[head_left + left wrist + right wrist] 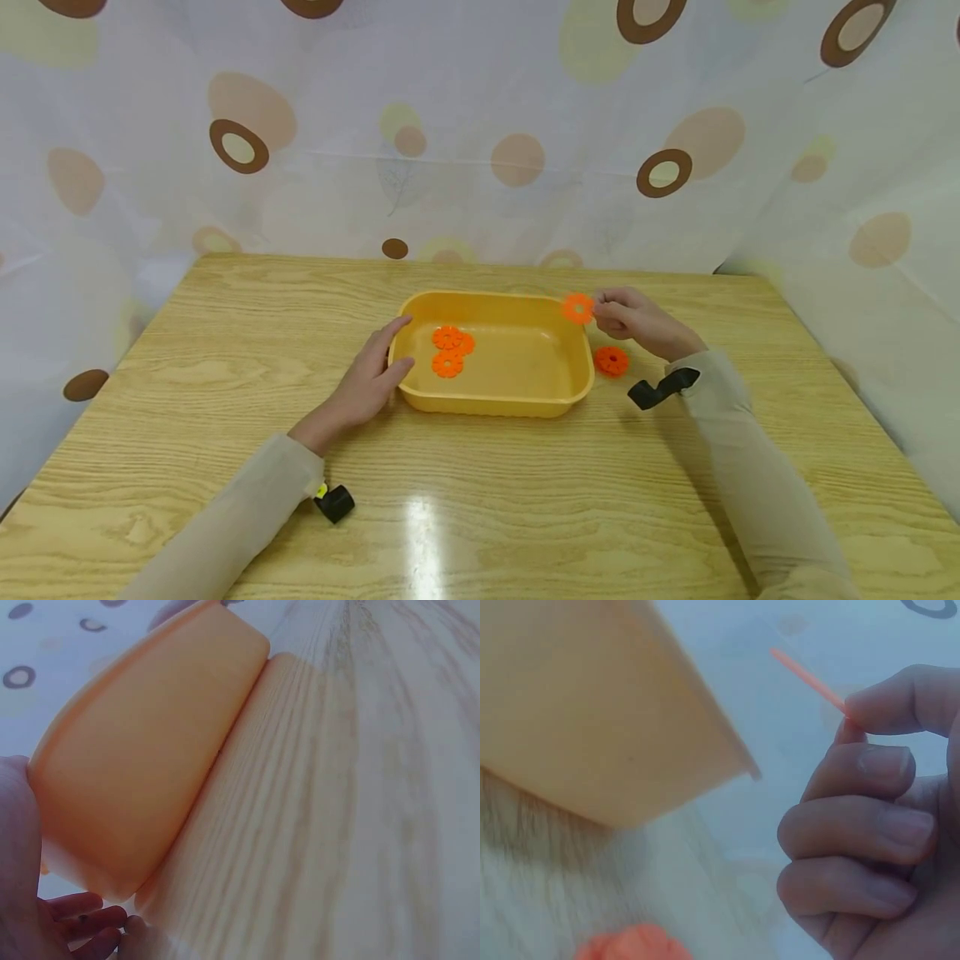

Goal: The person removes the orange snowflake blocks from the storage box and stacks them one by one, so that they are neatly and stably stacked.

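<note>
My right hand (637, 321) pinches an orange snowflake disc (578, 308) between thumb and forefinger, above the right rim of a yellow plastic basin (517, 400). The right wrist view shows this disc (806, 677) edge-on, with the other fingers curled into the palm. Several orange discs (447, 363) lie inside the basin toward its left end. My left hand (363, 379) grips the basin's left end, thumb and forefinger over the rim. Its other fingers (82, 919) appear against the outside of the basin (150, 750) in the left wrist view.
More orange discs (612, 362), apparently stacked, lie on the wooden table (247, 350) just right of the basin, below my right hand. A patterned cloth (465, 125) hangs behind the table and along its sides. Black straps (663, 388) are at both wrists.
</note>
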Motion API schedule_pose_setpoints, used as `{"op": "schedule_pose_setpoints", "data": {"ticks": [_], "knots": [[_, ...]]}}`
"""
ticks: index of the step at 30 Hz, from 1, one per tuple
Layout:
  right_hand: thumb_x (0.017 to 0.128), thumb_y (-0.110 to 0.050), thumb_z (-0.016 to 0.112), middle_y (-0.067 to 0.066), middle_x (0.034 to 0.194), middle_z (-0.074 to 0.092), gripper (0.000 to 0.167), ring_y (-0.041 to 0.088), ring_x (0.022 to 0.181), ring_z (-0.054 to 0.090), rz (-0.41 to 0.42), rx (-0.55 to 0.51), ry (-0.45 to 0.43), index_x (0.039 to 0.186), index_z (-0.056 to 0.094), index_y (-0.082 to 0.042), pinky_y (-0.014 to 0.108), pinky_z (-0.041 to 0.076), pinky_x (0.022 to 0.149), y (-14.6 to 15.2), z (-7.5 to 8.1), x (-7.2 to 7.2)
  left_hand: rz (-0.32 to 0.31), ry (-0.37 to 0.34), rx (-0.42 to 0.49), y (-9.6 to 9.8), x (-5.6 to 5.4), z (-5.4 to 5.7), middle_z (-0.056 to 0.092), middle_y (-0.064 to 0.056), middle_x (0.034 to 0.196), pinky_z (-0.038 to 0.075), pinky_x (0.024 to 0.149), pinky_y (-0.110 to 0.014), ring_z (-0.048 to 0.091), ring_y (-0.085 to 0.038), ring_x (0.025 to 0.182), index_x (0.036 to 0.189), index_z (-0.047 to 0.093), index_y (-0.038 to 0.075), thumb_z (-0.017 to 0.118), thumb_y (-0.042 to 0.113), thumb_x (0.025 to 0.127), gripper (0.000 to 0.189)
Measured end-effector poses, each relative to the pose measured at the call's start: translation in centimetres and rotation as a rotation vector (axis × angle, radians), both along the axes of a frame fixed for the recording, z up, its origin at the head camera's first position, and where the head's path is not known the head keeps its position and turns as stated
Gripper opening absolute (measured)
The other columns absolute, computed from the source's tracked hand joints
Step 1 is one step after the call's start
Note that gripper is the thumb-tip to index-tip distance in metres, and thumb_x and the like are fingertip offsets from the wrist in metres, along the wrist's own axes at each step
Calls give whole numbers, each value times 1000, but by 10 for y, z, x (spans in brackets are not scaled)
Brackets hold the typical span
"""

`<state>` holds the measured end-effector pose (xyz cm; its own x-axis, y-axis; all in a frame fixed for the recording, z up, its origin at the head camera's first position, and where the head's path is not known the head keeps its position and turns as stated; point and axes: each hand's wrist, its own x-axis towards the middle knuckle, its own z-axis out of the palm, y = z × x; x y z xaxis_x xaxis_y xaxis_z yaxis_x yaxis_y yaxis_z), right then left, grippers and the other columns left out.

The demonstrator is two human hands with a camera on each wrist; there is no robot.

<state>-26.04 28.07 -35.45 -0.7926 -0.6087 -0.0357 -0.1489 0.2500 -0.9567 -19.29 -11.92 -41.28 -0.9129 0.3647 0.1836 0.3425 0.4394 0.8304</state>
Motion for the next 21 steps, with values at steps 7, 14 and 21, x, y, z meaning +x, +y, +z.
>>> {"op": "schedule_pose_setpoints", "data": {"ticks": [7, 14, 21], "knots": [[104, -20, 40, 4, 61, 21, 31, 19, 52, 17, -42, -18, -5, 78, 36, -4, 35, 19, 56, 15, -9, 6, -4, -7, 7, -1, -1, -2, 29, -22, 150, 33, 109, -54, 34, -36, 135, 152, 23, 8, 45, 17, 100, 58], [105, -21, 38, 2, 61, 22, 29, 19, 52, 19, -51, -5, -13, 81, 39, -5, 38, 19, 58, 31, -12, 8, -6, -11, 6, 0, 0, -1, 29, -23, 149, 33, 108, -55, 34, -37, 135, 152, 23, 7, 45, 19, 100, 58], [105, -23, 39, 2, 61, 22, 32, 19, 52, 18, -34, 27, -14, 79, 37, -4, 36, 19, 54, 41, -13, 6, -3, -25, 11, 1, 0, 1, 28, -22, 150, 29, 111, -55, 31, -37, 138, 152, 23, 7, 45, 17, 100, 57]]}}
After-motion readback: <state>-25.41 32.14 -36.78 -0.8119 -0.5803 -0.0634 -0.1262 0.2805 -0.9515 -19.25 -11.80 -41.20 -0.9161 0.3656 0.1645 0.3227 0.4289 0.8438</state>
